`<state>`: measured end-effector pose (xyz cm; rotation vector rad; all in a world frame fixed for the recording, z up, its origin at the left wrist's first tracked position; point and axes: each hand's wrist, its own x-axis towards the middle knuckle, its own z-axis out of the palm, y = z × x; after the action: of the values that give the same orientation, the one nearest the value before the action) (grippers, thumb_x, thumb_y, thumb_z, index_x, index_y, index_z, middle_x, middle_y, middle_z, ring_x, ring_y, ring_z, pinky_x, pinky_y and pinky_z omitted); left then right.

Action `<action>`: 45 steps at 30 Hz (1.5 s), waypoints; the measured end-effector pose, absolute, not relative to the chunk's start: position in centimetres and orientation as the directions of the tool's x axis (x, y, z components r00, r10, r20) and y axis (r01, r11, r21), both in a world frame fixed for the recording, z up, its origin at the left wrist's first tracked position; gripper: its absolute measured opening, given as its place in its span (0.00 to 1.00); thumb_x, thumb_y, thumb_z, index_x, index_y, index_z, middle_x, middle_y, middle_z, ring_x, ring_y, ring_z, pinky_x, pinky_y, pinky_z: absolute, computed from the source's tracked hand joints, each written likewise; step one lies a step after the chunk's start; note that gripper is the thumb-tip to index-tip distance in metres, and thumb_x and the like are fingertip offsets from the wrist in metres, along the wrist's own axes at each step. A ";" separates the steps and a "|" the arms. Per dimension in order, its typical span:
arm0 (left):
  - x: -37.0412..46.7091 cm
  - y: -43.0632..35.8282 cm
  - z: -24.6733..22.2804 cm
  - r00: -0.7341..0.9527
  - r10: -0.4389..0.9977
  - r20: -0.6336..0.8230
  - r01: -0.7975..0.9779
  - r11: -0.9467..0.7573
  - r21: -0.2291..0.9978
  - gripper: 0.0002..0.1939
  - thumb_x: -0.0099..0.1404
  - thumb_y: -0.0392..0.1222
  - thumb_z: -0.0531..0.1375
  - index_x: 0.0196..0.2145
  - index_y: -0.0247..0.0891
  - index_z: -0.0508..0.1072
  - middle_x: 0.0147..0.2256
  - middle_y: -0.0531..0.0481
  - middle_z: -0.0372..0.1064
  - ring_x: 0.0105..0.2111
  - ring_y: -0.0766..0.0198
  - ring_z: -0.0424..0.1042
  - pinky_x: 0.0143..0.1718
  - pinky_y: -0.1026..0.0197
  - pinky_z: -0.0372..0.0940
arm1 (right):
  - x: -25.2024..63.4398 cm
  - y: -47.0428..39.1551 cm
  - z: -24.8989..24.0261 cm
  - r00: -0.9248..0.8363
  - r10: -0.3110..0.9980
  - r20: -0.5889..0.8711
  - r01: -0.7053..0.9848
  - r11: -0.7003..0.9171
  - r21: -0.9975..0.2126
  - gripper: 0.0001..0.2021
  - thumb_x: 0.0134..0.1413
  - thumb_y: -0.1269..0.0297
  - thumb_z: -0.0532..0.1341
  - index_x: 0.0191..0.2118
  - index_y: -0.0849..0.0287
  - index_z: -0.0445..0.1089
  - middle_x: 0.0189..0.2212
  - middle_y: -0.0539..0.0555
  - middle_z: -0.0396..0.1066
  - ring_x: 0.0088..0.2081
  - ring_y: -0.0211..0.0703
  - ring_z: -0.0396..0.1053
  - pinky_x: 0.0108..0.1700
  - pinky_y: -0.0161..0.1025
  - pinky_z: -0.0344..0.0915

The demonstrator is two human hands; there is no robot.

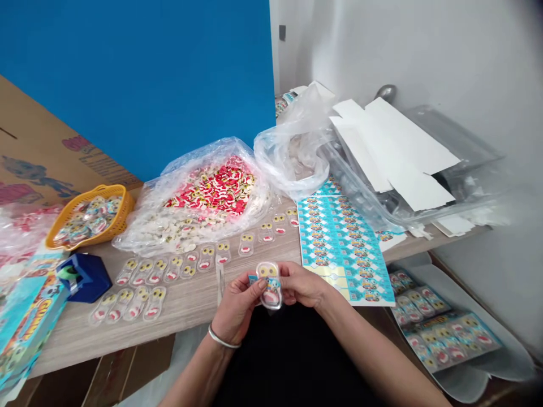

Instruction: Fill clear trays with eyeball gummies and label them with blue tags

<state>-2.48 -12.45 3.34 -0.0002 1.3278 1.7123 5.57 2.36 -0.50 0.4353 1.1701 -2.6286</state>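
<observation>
A small clear plastic pack (268, 272) with yellow eye pieces, a red and white piece and a blue label across its middle is held near the table's front edge. My left hand (241, 298) pinches it from the left, thumb on the label. From the other side my right hand (299, 282) grips its right edge, fingers partly behind it. Rows of similar clear packs (156, 271) lie on the wooden table (182, 308). Just right of my hands is a sheet of blue labels (360, 254), with some yellowish backing bare.
Behind the packs, a plastic bag (212, 192) holds loose red, white and yellow pieces. An orange basket (121, 223) and a dark blue dispenser (91, 277) stand left. White cards (394, 147) lie back right. Below right sits a bin (479, 384) with pack sheets.
</observation>
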 end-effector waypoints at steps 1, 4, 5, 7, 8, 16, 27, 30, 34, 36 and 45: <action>-2.5 -12.3 3.1 -0.618 0.604 -0.503 -0.622 0.015 0.783 0.16 0.47 0.44 0.74 0.31 0.34 0.77 0.26 0.51 0.75 0.24 0.68 0.71 0.28 0.65 0.68 | 5.7 2.4 -0.3 -0.924 0.059 -0.378 0.263 -0.618 -0.741 0.17 0.44 0.54 0.71 0.33 0.61 0.70 0.19 0.43 0.64 0.16 0.27 0.52 0.18 0.27 0.48; -2.6 -12.0 2.5 -0.744 0.489 -0.455 -0.512 0.021 0.859 0.17 0.47 0.46 0.74 0.31 0.34 0.77 0.26 0.51 0.76 0.25 0.68 0.72 0.30 0.65 0.68 | 6.2 2.1 0.5 -0.877 0.378 -0.296 0.102 -0.454 -0.885 0.13 0.52 0.54 0.66 0.37 0.59 0.73 0.28 0.49 0.72 0.27 0.33 0.66 0.30 0.31 0.62; -2.6 -11.9 2.3 -0.768 0.478 -0.427 -0.472 0.029 0.881 0.17 0.47 0.46 0.73 0.31 0.34 0.76 0.26 0.51 0.76 0.25 0.67 0.71 0.30 0.65 0.67 | 6.4 1.9 0.7 -0.877 0.409 -0.252 0.079 -0.393 -0.916 0.13 0.52 0.55 0.66 0.39 0.58 0.73 0.31 0.50 0.73 0.31 0.35 0.67 0.34 0.33 0.63; -2.5 -11.9 2.0 -0.782 0.497 -0.377 -0.412 0.042 0.910 0.16 0.49 0.46 0.72 0.31 0.34 0.76 0.26 0.50 0.75 0.25 0.68 0.71 0.30 0.65 0.66 | 6.7 1.4 1.3 -0.890 0.416 -0.185 0.069 -0.278 -0.958 0.12 0.53 0.56 0.66 0.39 0.58 0.72 0.33 0.50 0.73 0.34 0.38 0.68 0.38 0.35 0.64; -2.5 -11.9 1.9 -0.776 0.514 -0.367 -0.402 0.047 0.915 0.16 0.50 0.47 0.72 0.32 0.34 0.77 0.26 0.50 0.75 0.25 0.68 0.70 0.30 0.65 0.66 | 6.7 1.2 1.5 -0.892 0.418 -0.170 0.076 -0.233 -0.970 0.11 0.53 0.56 0.66 0.38 0.58 0.71 0.31 0.50 0.73 0.33 0.39 0.68 0.37 0.36 0.64; -2.6 -12.9 1.8 -0.746 0.550 -0.377 -0.447 0.006 0.895 0.17 0.55 0.49 0.69 0.38 0.35 0.80 0.26 0.51 0.73 0.27 0.68 0.68 0.34 0.64 0.65 | 7.0 1.4 2.0 -0.898 0.378 -0.226 0.129 -0.265 -0.956 0.13 0.53 0.53 0.66 0.36 0.58 0.71 0.31 0.50 0.73 0.33 0.40 0.68 0.37 0.36 0.64; -2.6 -12.9 2.9 -0.607 0.639 -0.473 -0.704 -0.156 0.693 0.15 0.51 0.43 0.72 0.34 0.34 0.75 0.29 0.51 0.72 0.26 0.71 0.69 0.31 0.66 0.65 | 7.1 0.7 2.0 -0.908 0.294 -0.298 0.103 -0.533 -0.840 0.16 0.48 0.53 0.71 0.37 0.59 0.74 0.33 0.53 0.76 0.34 0.42 0.70 0.40 0.38 0.65; -2.4 -12.6 2.9 -0.522 0.705 -0.480 -0.770 -0.148 0.621 0.17 0.50 0.43 0.73 0.34 0.35 0.73 0.30 0.51 0.72 0.27 0.70 0.70 0.31 0.65 0.65 | 6.7 0.2 1.9 -0.910 0.287 -0.300 0.103 -0.545 -0.832 0.16 0.47 0.53 0.71 0.36 0.60 0.74 0.31 0.53 0.75 0.33 0.41 0.69 0.38 0.37 0.64; -3.0 -12.6 2.7 -0.481 0.719 -0.502 -0.799 -0.123 0.589 0.16 0.51 0.42 0.73 0.33 0.35 0.74 0.31 0.51 0.73 0.27 0.69 0.70 0.33 0.64 0.65 | 6.3 -0.2 1.9 -0.882 0.380 -0.278 0.086 -0.451 -0.889 0.16 0.47 0.52 0.71 0.35 0.59 0.74 0.31 0.53 0.75 0.33 0.42 0.69 0.38 0.37 0.65; -3.3 -12.8 2.6 -0.496 0.709 -0.501 -0.786 -0.123 0.605 0.15 0.51 0.43 0.72 0.33 0.34 0.75 0.31 0.49 0.74 0.28 0.68 0.71 0.35 0.62 0.65 | 6.1 -0.3 1.9 -0.877 0.413 -0.247 0.088 -0.367 -0.926 0.15 0.48 0.52 0.70 0.35 0.58 0.74 0.31 0.53 0.75 0.34 0.44 0.70 0.38 0.37 0.67; -4.9 -14.7 -0.6 -0.777 0.523 -0.350 -0.437 -0.048 0.898 0.20 0.50 0.55 0.69 0.29 0.34 0.78 0.24 0.47 0.72 0.23 0.67 0.66 0.29 0.62 0.61 | 3.0 -1.8 -0.8 -0.880 0.430 -0.203 0.190 -0.072 -0.979 0.22 0.45 0.42 0.67 0.36 0.56 0.76 0.34 0.57 0.79 0.38 0.52 0.75 0.42 0.41 0.73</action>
<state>-4.93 -14.70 -0.63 0.0936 1.5802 1.8897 2.98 -1.80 -0.82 0.7636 2.2471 -2.3130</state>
